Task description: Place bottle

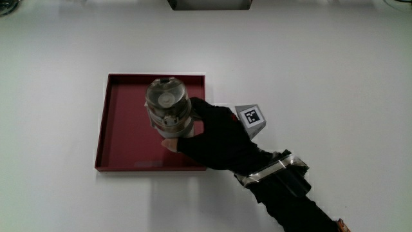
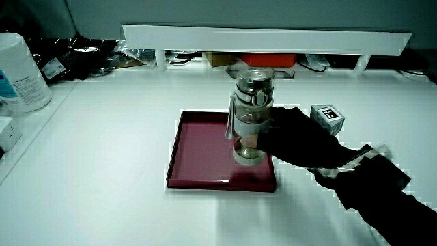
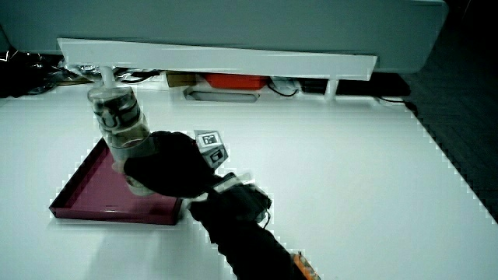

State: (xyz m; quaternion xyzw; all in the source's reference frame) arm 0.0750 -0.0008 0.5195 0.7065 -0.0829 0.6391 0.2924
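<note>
A clear bottle [image 1: 168,107] with a grey lid stands upright over the dark red tray [image 1: 122,122], near the tray's edge closest to the hand's forearm. The gloved hand [image 1: 215,135] is shut around the bottle's lower body, with the patterned cube [image 1: 252,118] on its back. In both side views the bottle [image 2: 250,116] [image 3: 119,128] is upright in the hand [image 2: 297,140] [image 3: 167,167], its base at or just above the tray floor [image 2: 201,150] [image 3: 89,190]; whether it touches, I cannot tell.
A low white partition [image 2: 266,37] [image 3: 218,58] runs along the table's edge farthest from the person. A white container [image 2: 20,72] stands near a table corner. A grey object [image 1: 208,4] sits at the table's edge farthest from the person.
</note>
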